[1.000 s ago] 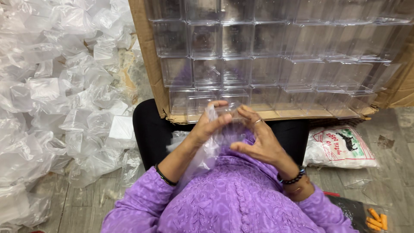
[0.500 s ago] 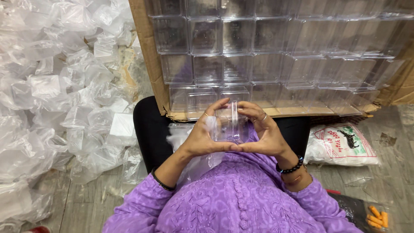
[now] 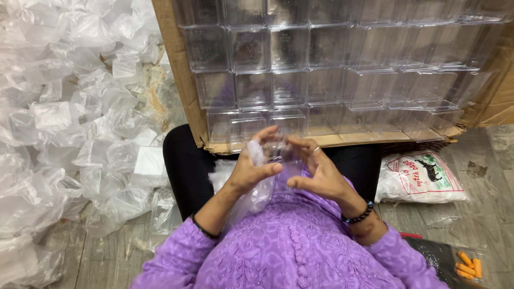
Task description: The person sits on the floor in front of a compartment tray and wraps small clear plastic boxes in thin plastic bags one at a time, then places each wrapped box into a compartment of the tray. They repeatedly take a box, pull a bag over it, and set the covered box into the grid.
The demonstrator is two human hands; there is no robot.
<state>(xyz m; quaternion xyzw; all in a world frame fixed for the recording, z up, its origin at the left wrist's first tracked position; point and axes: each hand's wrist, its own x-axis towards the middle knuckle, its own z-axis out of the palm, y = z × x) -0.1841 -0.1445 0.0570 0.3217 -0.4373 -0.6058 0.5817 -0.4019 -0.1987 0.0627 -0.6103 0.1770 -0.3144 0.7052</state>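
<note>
Both hands meet over my lap, just in front of a cardboard carton. My left hand [image 3: 254,166] and my right hand [image 3: 316,168] together hold a small clear plastic box [image 3: 281,152] between their fingers. A thin clear plastic bag [image 3: 251,195] hangs down from my left hand, around or under the box. The carton [image 3: 176,69] lies tilted toward me and is packed with several rows of identical clear plastic boxes [image 3: 321,59]. The box I hold is partly hidden by my fingers.
A big heap of bagged clear boxes [image 3: 69,118] fills the left side on the wooden floor. A white printed sack [image 3: 420,179] lies to the right of my knee. Small orange pieces [image 3: 468,265] sit on a dark sheet at the lower right.
My hands have turned the clear box and bag between them. The left hand's fingers now curl round the bag's top, and the right hand has opened out beside the box.
</note>
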